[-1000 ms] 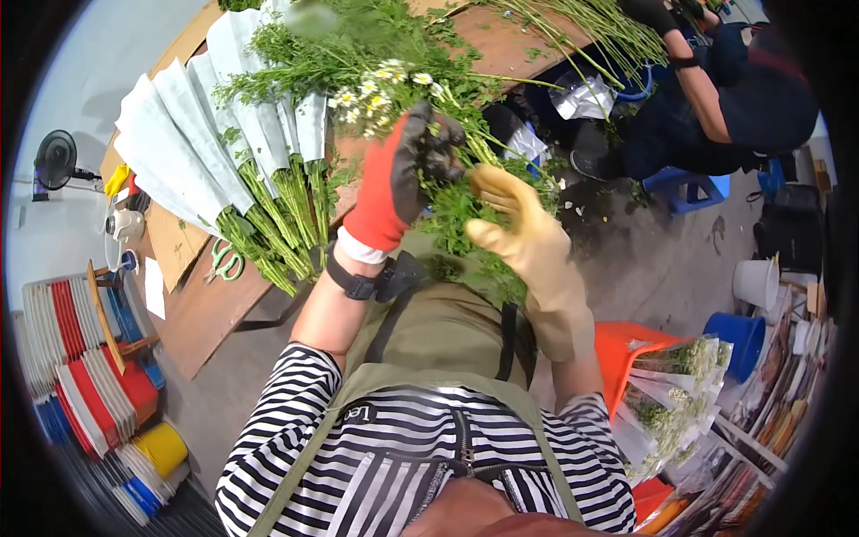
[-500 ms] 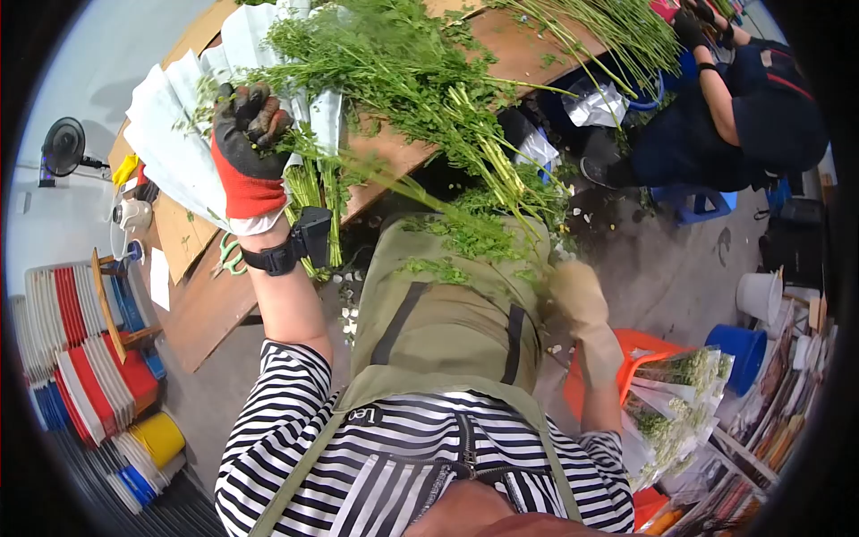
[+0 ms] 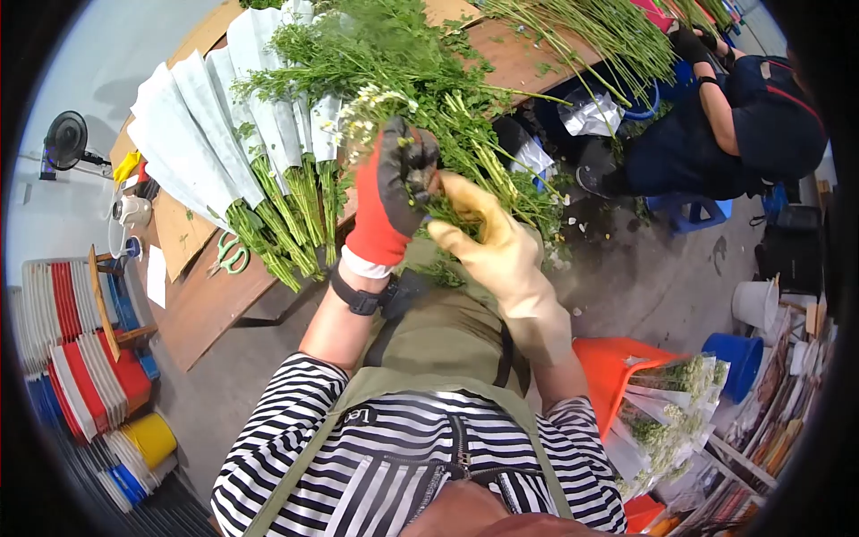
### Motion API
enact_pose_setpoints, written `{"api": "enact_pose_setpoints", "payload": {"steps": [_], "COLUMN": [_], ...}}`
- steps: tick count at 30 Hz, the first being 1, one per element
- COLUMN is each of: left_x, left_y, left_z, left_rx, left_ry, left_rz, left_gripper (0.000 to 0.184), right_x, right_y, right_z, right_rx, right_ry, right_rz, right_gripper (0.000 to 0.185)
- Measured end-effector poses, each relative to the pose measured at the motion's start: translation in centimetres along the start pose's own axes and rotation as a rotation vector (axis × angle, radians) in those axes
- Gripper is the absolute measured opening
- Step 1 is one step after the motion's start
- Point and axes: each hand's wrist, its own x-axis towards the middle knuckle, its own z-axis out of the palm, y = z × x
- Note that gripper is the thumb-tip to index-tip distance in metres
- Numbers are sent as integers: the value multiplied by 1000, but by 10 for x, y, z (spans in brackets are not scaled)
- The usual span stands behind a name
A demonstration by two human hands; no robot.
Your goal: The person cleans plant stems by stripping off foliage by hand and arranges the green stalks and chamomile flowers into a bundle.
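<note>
My left hand (image 3: pixel 398 183), in a red and black glove, is closed round a small bunch of flowers with white blossoms (image 3: pixel 371 107) above the fist. Right beside it my right hand (image 3: pixel 492 233), in a cream rubber glove, curls its fingers round the leafy stems (image 3: pixel 461 217) below. Behind both hands lies a heap of green leafy stems (image 3: pixel 358 58) on the table. To the left of them, several bunches in white paper wraps (image 3: pixel 183 125) lie with bare green stems (image 3: pixel 286 224) pointing toward me.
Green-handled scissors (image 3: pixel 234 257) lie on the brown table (image 3: pixel 201 322). At the right a co-worker (image 3: pixel 707 134) bends near long stems (image 3: pixel 608 45). An orange chair (image 3: pixel 613 362) with wrapped flowers (image 3: pixel 671 412) stands by my right elbow, near a blue bucket (image 3: pixel 738 358).
My left hand has come from over the paper wraps to the middle, with the flowers in it. My right hand has risen from beside my apron to meet it at the stems.
</note>
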Motion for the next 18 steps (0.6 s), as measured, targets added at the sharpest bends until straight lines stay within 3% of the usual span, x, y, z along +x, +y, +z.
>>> {"api": "enact_pose_setpoints", "payload": {"steps": [4,5,8,10,12,14,15,16,17,18], "left_x": [-10,-12,-4,2,1,-10,-13,-17,-17,-18], "left_y": [-6,-7,-7,1,3,-2,-8,-18,-31,-36], "left_z": [-3,-2,-13,-19,-10,9,2,8,-17,-27], "left_rx": [-60,-92,-200,-165,-167,-140,-42,274,573,619], "left_ry": [25,30,36,-23,1,73,-52,-6,-46,-47], "left_rz": [-118,-160,-114,-23,-75,-124,-121,58,55,57], "left_gripper": [36,36,32,28,29,29,28,33,26,25], "right_x": [-8,-11,-14,-13,-12,-8,-5,-3,-1,3], "right_y": [30,20,29,25,9,5,-3,-14,-29,-65], "right_z": [-9,-11,-34,-47,-41,-24,-16,-11,-8,-8], "right_rx": [612,628,519,408,323,374,102,-244,-359,-392], "right_ry": [-92,3,143,267,277,158,54,-72,-164,-310], "right_rz": [148,161,-22,84,78,82,105,144,235,594], "right_gripper": [21,11,8,25,36,41,39,38,37,33]}}
